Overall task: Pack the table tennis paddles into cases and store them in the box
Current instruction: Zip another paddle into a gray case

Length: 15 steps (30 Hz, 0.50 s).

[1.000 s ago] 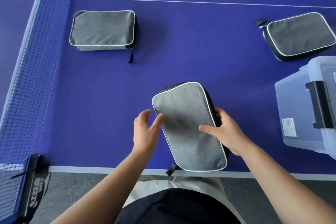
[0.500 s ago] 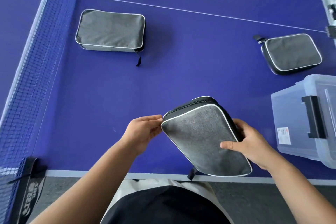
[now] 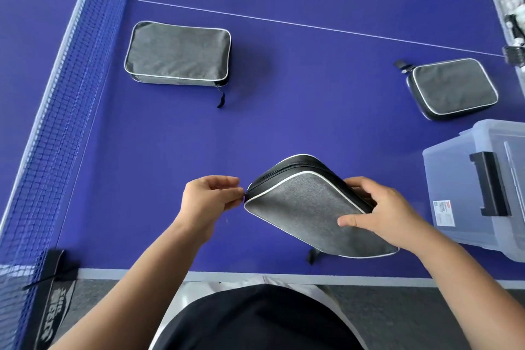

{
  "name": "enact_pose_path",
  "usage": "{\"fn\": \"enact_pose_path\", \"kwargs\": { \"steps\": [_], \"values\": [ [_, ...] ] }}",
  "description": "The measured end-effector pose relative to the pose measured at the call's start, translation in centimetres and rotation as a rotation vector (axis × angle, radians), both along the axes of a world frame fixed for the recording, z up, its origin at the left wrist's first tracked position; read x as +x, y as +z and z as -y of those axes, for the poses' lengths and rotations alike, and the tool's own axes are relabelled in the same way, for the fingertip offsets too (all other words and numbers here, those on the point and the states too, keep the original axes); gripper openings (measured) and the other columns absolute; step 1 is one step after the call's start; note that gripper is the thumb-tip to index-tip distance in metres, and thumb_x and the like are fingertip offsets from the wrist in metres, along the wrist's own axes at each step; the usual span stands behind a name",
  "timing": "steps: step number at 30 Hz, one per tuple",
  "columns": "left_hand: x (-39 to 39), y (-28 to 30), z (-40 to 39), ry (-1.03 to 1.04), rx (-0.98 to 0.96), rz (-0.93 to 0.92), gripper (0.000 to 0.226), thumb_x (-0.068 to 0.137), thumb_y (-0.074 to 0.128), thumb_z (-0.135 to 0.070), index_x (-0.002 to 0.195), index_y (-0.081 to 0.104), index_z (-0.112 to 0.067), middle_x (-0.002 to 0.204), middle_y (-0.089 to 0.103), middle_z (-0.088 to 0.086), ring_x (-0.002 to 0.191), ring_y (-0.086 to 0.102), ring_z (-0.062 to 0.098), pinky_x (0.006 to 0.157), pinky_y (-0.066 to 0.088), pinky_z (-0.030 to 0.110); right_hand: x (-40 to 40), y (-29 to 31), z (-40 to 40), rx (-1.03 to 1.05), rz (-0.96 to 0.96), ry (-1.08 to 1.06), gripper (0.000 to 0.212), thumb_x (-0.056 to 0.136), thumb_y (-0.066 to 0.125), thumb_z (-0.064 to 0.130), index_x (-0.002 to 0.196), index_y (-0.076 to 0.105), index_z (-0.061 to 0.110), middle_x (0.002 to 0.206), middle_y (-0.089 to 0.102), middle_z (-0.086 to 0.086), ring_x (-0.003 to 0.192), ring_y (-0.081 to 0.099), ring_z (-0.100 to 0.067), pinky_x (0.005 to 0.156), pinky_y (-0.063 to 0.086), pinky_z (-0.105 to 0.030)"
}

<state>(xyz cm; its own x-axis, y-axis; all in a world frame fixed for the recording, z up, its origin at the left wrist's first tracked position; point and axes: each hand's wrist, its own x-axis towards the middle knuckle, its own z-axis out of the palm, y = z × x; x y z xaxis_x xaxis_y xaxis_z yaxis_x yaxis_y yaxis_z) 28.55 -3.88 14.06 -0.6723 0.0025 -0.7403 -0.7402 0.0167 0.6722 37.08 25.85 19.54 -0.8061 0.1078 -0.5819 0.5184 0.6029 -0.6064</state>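
Observation:
A grey paddle case (image 3: 309,207) with white piping and a black zipper band is tilted up off the blue table near the front edge. My right hand (image 3: 377,213) grips its right side, thumb on the grey face. My left hand (image 3: 210,199) pinches at the case's left corner, where the zipper ends; the pull itself is hidden by my fingers. A second grey case (image 3: 177,54) lies flat at the back left, and a third case (image 3: 453,88) lies at the back right. The clear plastic box (image 3: 454,187) with a black latch stands at the right.
The blue net (image 3: 48,128) runs along the left side, with its black clamp (image 3: 54,278) at the table's front corner. The table's white front edge (image 3: 255,275) is just in front of my body. White objects fill a rack (image 3: 511,0) at the far right.
The case has swung to the right and tipped up so its zipper band faces away. My left hand went from open beside it to pinching its left corner. The camera view shifted down.

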Motion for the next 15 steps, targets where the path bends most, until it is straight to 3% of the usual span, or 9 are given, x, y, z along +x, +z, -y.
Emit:
{"fn": "enact_pose_path", "kwargs": {
  "steps": [2,5,10,12,15],
  "values": [
    [-0.2,0.4,0.4,-0.001,-0.011,-0.007,0.017,0.078,0.076,0.008,0.091,0.072,-0.001,0.077,0.073,0.010,0.068,0.072,0.020,0.068,0.060,0.023,-0.1,0.0,0.3,0.011,0.011,0.033,0.061,0.061,0.091,0.036,0.103,0.055,0.060,0.102,0.064,0.035,0.088,0.068,-0.010,0.087,0.054,-0.032],
    [-0.4,1.0,0.8,-0.006,-0.020,-0.028,0.018,0.076,0.077,0.007,0.091,0.072,-0.003,0.081,0.073,0.013,0.069,0.072,0.019,0.067,0.059,0.022,-0.4,0.1,0.8,0.040,0.000,0.086,0.059,0.062,0.090,0.039,0.105,0.054,0.058,0.099,0.064,0.035,0.088,0.066,-0.009,0.088,0.053,-0.033],
    [-0.5,2.5,0.7,-0.052,-0.033,-0.081,0.019,0.076,0.078,0.005,0.090,0.074,-0.006,0.080,0.074,0.012,0.071,0.073,0.020,0.073,0.059,0.028,-0.8,0.6,1.4,0.099,0.010,0.143,0.051,0.065,0.088,0.041,0.102,0.054,0.055,0.092,0.063,0.034,0.077,0.064,-0.014,0.077,0.053,-0.030],
    [-0.4,3.2,0.4,-0.063,-0.031,-0.095,0.019,0.076,0.079,0.004,0.090,0.074,-0.007,0.079,0.074,0.012,0.072,0.073,0.022,0.074,0.060,0.029,-1.0,0.9,1.7,0.122,0.001,0.178,0.048,0.067,0.087,0.041,0.096,0.053,0.059,0.090,0.062,0.036,0.069,0.060,-0.006,0.069,0.048,-0.022],
    [-0.2,4.2,0.0,-0.078,-0.014,-0.109,0.019,0.076,0.079,0.004,0.090,0.074,-0.007,0.076,0.075,0.010,0.071,0.073,0.022,0.073,0.060,0.029,-1.2,1.2,2.2,0.192,-0.018,0.266,0.049,0.072,0.084,0.040,0.096,0.048,0.065,0.091,0.061,0.035,0.084,0.057,0.008,0.071,0.044,-0.016]
  ]
}}
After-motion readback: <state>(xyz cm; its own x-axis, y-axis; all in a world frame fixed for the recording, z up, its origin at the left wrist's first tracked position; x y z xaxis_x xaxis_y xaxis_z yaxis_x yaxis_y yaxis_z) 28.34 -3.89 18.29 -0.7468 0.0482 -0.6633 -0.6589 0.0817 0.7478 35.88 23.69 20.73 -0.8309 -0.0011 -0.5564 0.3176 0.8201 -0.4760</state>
